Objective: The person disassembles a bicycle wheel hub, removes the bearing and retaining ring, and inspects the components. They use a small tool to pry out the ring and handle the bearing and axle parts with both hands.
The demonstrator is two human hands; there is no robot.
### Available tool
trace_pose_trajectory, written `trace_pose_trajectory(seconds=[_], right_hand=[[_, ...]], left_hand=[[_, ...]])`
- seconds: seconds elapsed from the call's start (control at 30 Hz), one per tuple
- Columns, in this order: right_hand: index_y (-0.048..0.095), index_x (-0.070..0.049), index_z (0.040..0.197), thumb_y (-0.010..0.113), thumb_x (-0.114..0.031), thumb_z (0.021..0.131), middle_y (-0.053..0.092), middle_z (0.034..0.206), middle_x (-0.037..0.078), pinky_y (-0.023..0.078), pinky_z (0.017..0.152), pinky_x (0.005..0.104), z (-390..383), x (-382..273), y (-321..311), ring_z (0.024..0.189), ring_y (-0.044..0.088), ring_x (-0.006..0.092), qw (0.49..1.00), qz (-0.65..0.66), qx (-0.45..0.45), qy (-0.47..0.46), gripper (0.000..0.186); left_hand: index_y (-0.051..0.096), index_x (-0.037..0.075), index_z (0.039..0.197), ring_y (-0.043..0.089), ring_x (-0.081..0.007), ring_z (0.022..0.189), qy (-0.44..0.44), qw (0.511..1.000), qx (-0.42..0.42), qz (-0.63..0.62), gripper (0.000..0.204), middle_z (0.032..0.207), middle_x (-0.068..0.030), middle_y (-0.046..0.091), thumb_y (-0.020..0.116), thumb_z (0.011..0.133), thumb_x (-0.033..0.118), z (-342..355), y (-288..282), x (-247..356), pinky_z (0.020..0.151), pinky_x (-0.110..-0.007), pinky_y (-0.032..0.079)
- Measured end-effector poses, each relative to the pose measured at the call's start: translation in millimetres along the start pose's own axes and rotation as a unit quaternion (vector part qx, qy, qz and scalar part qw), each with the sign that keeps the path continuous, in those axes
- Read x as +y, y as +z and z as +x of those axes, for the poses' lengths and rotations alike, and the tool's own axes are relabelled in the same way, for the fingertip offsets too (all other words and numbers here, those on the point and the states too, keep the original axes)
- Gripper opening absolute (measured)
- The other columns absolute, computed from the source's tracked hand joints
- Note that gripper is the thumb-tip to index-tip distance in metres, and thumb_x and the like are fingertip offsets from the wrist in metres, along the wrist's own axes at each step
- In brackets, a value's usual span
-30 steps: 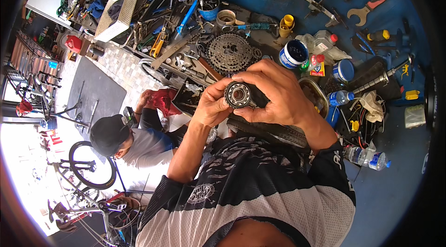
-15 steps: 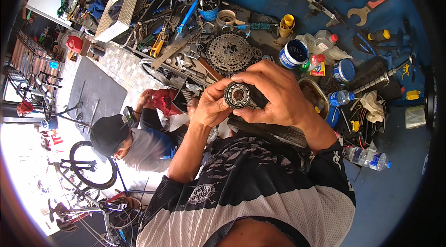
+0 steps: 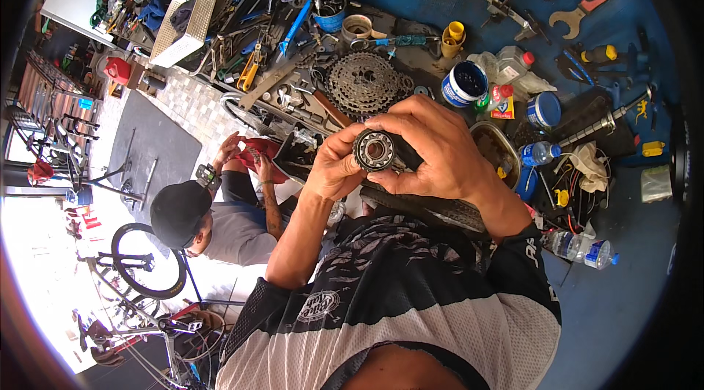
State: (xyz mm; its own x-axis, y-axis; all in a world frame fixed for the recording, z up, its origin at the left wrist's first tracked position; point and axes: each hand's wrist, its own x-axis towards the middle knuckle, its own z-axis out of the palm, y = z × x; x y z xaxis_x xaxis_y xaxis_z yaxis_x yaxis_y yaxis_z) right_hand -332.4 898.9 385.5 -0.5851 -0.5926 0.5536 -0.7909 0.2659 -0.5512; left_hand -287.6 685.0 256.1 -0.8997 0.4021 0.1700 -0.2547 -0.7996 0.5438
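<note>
Bearing part (image 3: 375, 149) is held up in front of the chest, above the near edge of the desk (image 3: 419, 61), ring of balls turned to cam. Its front rim is pinched by L hand (image 3: 336, 162), thumb & fingertips closed on it; the dark body behind is wrapped by R hand (image 3: 438, 146), fingers curved over the top, thumb below. Grip of both: closed only as far as the part's width allows. Vs. 0.5 s ago, practically no change is seen in hands or part.

Main diff. is at the co-worker (image 3: 238, 234): cap (image 3: 180, 214) has been shifted a bit to pic. right, & both co-worker's hands are now seen at the red cloth (image 3: 268, 148); prev. one was seen farther R, by the dark box (image 3: 299, 157).

On the desk, cassette (image 3: 361, 85) & blue-white tub (image 3: 465, 85) are left unmoved, beyond the hands.
</note>
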Motion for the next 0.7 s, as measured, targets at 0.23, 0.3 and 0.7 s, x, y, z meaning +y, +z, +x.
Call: trace_pose_trajectory(seconds=[0.23, 0.3, 0.7], right_hand=[[0.071, -0.008, 0.126, 0.094, -0.023, 0.069, 0.067, 0.109, 0.009, 0.058, 0.086, 0.0438, 2.5, -3.9, -2.0, 0.097, 0.07, 0.0319, 1.0, -0.009, 0.002, -0.01, 0.063], [0.071, -0.008, 0.126, 0.094, -0.022, 0.069, 0.068, 0.109, 0.009, 0.058, 0.086, 0.0438, 2.8, -4.2, -1.0, 0.097, 0.07, 0.0319, 1.0, -0.007, 0.004, -0.008, 0.064], [0.071, -0.007, 0.127, 0.096, -0.023, 0.069, 0.068, 0.109, 0.01, 0.057, 0.084, 0.043, 0.7, -1.2, 0.8, 0.096, 0.07, 0.0318, 1.0, -0.007, 0.007, -0.011, 0.065]], left_hand=[[0.061, -0.001, 0.147, 0.071, -0.02, 0.121, -0.006, 1.0, -0.015, -0.001, 0.061, 0.13, -0.0099, 0.075, 0.086, 0.094, 0.018, 1.1, -3.6, -1.0, 0.106, -0.038, 0.058], [0.061, -0.001, 0.148, 0.072, -0.0199, 0.12, -0.003, 1.0, -0.014, 0.001, 0.063, 0.13, -0.0102, 0.075, 0.087, 0.094, 0.018, 1.0, -3.6, -0.8, 0.106, -0.038, 0.058], [0.062, -0.003, 0.144, 0.074, -0.0228, 0.112, 0.006, 1.0, 0.0, 0.003, 0.062, 0.124, -0.0116, 0.075, 0.088, 0.093, 0.022, 2.2, 1.0, -5.1, 0.099, -0.04, 0.062]])
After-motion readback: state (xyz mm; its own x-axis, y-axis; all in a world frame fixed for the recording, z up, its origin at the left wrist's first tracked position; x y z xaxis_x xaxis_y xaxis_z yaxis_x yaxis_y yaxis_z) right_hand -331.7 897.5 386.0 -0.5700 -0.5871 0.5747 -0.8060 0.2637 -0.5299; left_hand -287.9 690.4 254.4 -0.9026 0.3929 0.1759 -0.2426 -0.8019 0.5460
